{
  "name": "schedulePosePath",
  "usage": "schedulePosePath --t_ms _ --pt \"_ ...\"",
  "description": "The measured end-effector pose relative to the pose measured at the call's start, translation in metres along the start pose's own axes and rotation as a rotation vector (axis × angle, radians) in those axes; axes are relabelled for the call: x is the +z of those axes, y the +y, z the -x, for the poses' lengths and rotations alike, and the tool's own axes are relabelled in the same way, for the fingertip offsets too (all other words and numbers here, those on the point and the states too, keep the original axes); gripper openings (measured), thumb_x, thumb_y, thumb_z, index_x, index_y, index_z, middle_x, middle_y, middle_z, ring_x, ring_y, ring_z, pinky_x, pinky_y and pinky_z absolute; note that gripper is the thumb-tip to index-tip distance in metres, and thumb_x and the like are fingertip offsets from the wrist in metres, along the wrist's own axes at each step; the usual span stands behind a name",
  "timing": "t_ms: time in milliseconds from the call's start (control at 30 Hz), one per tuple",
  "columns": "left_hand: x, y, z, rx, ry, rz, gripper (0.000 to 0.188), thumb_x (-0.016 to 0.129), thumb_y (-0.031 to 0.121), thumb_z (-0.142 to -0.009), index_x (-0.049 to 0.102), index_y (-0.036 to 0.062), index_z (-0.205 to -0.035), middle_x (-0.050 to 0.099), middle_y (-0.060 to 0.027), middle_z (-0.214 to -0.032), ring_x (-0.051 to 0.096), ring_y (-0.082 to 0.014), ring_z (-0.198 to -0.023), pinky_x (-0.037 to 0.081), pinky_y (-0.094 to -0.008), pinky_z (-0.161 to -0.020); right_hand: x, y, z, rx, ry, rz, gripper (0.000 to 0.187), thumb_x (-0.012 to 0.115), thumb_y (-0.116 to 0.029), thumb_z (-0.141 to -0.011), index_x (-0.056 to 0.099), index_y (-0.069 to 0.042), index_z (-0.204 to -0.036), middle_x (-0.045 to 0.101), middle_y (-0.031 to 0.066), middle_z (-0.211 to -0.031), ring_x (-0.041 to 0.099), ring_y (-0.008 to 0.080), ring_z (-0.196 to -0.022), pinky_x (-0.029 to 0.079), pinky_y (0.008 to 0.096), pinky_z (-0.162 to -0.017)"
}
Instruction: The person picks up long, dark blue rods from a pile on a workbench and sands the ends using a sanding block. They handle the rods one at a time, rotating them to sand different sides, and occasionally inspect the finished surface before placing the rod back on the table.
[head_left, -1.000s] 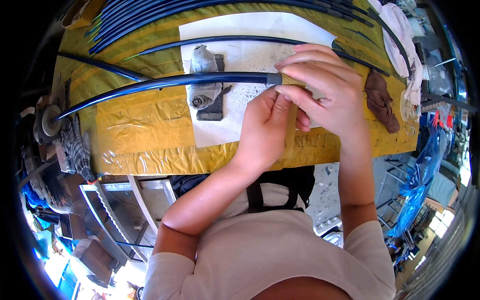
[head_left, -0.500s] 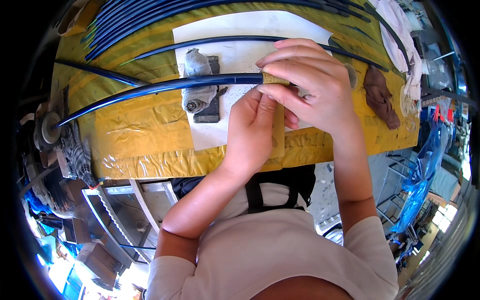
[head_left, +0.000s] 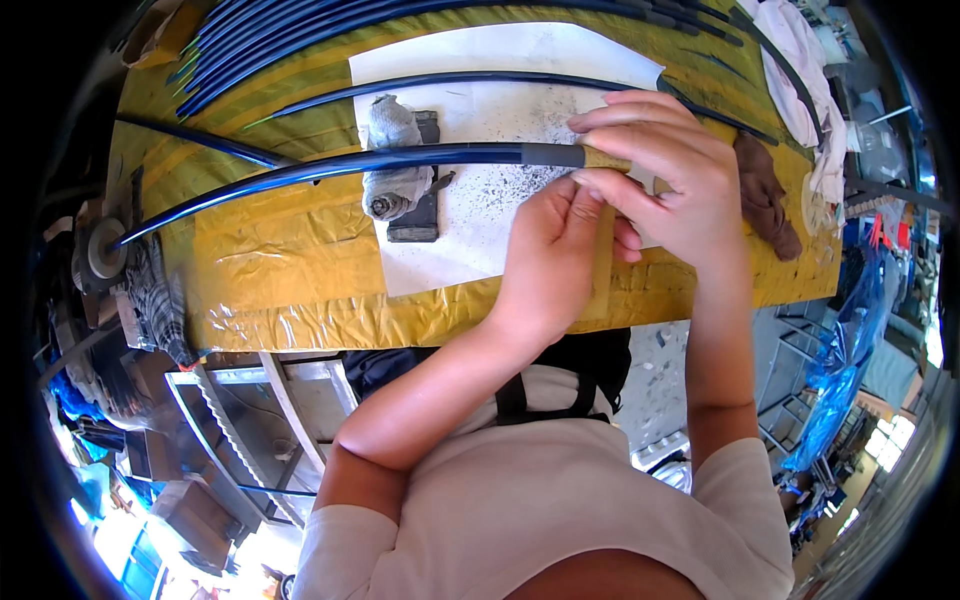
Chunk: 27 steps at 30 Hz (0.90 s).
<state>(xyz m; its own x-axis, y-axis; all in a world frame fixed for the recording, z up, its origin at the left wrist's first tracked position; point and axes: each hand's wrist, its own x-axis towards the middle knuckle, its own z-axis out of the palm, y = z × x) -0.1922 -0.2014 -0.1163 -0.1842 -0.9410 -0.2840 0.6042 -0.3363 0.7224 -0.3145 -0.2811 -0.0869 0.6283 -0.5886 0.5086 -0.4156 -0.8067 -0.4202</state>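
Across a tabletop covered in shiny yellow plastic [head_left: 270, 268] lies a large white paper sheet [head_left: 460, 245], speckled black. Over it runs a long, glossy dark-blue tapered rod [head_left: 425, 156]. The right hand [head_left: 680, 175] curves over the rod's grey-banded right end; the left hand [head_left: 550, 262] is just below. A rolled grey cloth [head_left: 391, 124] lies under the rod, touching a dark rectangular block [head_left: 427, 220]. A narrow tan paper strip [head_left: 605, 159] covers the rod's end, pinched by both hands' closed fingers [head_left: 638, 148].
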Motion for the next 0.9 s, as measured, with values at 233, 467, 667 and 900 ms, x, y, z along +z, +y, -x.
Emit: schedulePosePath --t_ms 233,467,667,900 --pt "0.023 0.0 0.002 -0.121 0.026 0.237 0.029 0.037 0.021 -0.099 0.053 -0.0018 -0.092 0.059 -0.0071 -0.08 0.057 -0.0122 -0.068 0.05 -0.0255 -0.065 -0.036 -0.023 -0.002 0.13 0.038 0.094 0.043 0.072 -0.017 -0.067 0.063 -0.006 -0.108 0.058 0.0128 -0.118 0.054 0.0312 -0.109 0.042 0.0381 -0.091" --pt "0.025 0.002 0.007 -0.166 0.016 0.334 0.031 0.038 0.024 -0.099 0.053 -0.0027 -0.104 0.06 -0.008 -0.085 0.058 -0.0133 -0.074 0.05 -0.0277 -0.071 -0.035 -0.026 0.022 0.258 -0.044 0.088 0.053 0.07 -0.019 -0.069 0.057 -0.008 -0.12 0.046 0.0131 -0.133 0.043 0.0323 -0.121 0.033 0.0412 -0.1" --pt "0.025 0.008 0.011 -0.225 0.037 0.443 0.031 0.038 0.022 -0.099 0.052 -0.0036 -0.107 0.06 -0.0129 -0.102 0.059 -0.0185 -0.091 0.049 -0.0325 -0.081 -0.034 -0.042 0.026 0.285 -0.021 0.222 0.056 0.072 -0.02 -0.067 0.056 -0.01 -0.12 0.044 0.0132 -0.134 0.041 0.0335 -0.122 0.033 0.0427 -0.1" --pt "0.025 -0.001 0.01 -0.202 -0.024 0.388 0.035 0.036 0.021 -0.099 0.046 -0.0063 -0.118 0.055 -0.0153 -0.111 0.055 -0.0213 -0.101 0.045 -0.0344 -0.089 -0.039 -0.051 0.036 0.392 0.05 0.174 0.06 0.072 -0.029 -0.07 0.05 -0.009 -0.123 0.039 0.0154 -0.135 0.043 0.0364 -0.118 0.036 0.0436 -0.098"
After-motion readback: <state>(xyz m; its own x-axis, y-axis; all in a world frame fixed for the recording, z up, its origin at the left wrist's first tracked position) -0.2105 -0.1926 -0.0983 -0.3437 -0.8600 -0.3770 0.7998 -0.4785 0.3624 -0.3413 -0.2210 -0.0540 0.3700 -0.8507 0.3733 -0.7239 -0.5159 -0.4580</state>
